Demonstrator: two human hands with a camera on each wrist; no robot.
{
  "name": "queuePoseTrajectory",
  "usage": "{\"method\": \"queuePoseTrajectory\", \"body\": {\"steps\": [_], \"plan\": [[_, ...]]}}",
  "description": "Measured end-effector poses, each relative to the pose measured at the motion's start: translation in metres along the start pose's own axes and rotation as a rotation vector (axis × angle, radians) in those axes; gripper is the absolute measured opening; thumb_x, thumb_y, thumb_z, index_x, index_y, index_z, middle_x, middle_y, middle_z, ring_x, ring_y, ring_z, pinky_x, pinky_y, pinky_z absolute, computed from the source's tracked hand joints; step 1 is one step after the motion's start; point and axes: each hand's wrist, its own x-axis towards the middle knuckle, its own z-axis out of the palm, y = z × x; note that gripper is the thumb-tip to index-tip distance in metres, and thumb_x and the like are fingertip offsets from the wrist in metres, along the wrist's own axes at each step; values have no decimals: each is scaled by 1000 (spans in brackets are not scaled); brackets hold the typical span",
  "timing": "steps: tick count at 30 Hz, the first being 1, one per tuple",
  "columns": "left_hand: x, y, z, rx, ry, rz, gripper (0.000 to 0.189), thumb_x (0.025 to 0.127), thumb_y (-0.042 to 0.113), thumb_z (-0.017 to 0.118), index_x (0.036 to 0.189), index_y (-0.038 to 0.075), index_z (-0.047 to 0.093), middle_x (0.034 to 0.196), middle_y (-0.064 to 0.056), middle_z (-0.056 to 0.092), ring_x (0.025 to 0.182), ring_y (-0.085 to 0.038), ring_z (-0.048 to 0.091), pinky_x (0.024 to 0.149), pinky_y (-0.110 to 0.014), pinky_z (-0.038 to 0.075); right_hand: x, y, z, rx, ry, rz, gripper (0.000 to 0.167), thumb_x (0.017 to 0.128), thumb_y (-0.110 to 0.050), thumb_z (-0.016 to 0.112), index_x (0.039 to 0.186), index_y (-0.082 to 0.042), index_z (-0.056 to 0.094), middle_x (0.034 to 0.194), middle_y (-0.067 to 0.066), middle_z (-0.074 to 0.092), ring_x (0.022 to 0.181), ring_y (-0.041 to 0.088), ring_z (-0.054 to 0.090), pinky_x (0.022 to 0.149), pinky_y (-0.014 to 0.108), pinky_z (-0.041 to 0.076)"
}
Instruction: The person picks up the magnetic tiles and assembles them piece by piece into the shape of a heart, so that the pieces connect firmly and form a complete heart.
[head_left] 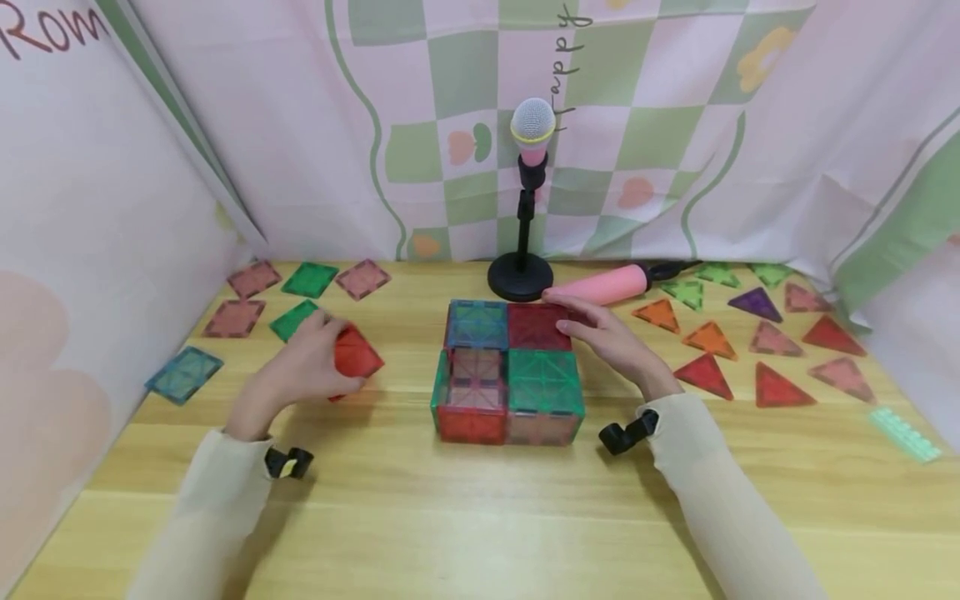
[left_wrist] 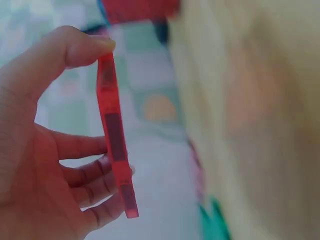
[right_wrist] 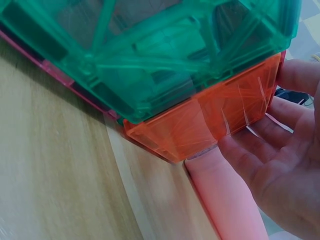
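Note:
In the head view, my left hand point(head_left: 311, 362) pinches a red square magnetic tile point(head_left: 356, 350) above the table, left of a low block built from magnetic tiles point(head_left: 543, 382). The left wrist view shows that red tile point(left_wrist: 114, 130) edge-on, between the thumb and the fingers. The block's four-part top shows blue, dark red and green panels; whether the front left part has a top panel I cannot tell. At the block's back right corner, my right hand point(head_left: 611, 337) rests its fingers on it. In the right wrist view, the fingertips touch an orange side tile point(right_wrist: 215, 107) beside a green one point(right_wrist: 165, 65).
A microphone on a black stand point(head_left: 521, 275) is behind the block, with a pink handle point(head_left: 603, 286) lying beside it. Several square tiles, including a blue one point(head_left: 185, 374), lie at left. Several triangle tiles, such as a red one point(head_left: 782, 387), and a mint studded strip point(head_left: 905, 433) lie at right.

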Motion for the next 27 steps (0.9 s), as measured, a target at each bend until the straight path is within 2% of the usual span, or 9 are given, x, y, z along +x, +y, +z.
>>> {"method": "queuePoseTrajectory", "body": {"steps": [5,9,14,16,19,24,27], "plan": [[15,51,-4,-55,-12,222,73,66,24,79,127,-5,51,116,-18,50,95,-26,50,72,-36,49,0,1,-1,-8,1,-6,51,99,-19,50,146,-5,36,153,11,32,143,22,24,97,7,32],[30,85,1,-21,-80,376,77,67,27,79,131,-4,51,117,-14,50,102,-23,48,82,-35,47,0,1,-1,-1,4,-14,51,100,-18,50,146,-4,35,153,13,32,143,23,24,97,7,33],[43,114,11,12,-223,454,80,71,27,78,138,-1,46,126,-13,47,113,-23,44,89,-34,45,0,3,1,3,-11,-19,51,100,-19,50,146,-4,36,153,16,30,143,24,24,96,9,36],[45,120,15,-3,-272,465,78,71,26,78,139,1,46,129,-12,46,116,-23,42,92,-34,45,0,3,2,-1,-12,-21,50,100,-19,50,146,-5,37,153,16,31,143,25,24,96,9,36],[46,121,20,-38,-305,472,76,74,26,78,139,4,47,132,-12,44,121,-24,40,97,-37,44,0,3,3,-1,-9,-26,49,100,-18,50,145,-7,38,153,16,32,143,25,25,96,8,35],[40,108,28,-149,-260,428,71,79,30,76,139,9,46,140,-11,37,130,-25,33,103,-42,41,-1,0,2,-10,4,-19,49,100,-17,49,146,-6,37,153,15,31,143,25,25,98,10,35],[36,97,35,-214,-218,387,75,81,36,74,143,9,41,151,-12,26,138,-27,24,107,-45,37,-5,-4,4,0,13,28,53,101,-20,46,149,-6,29,154,16,28,143,28,25,108,25,34]]}}
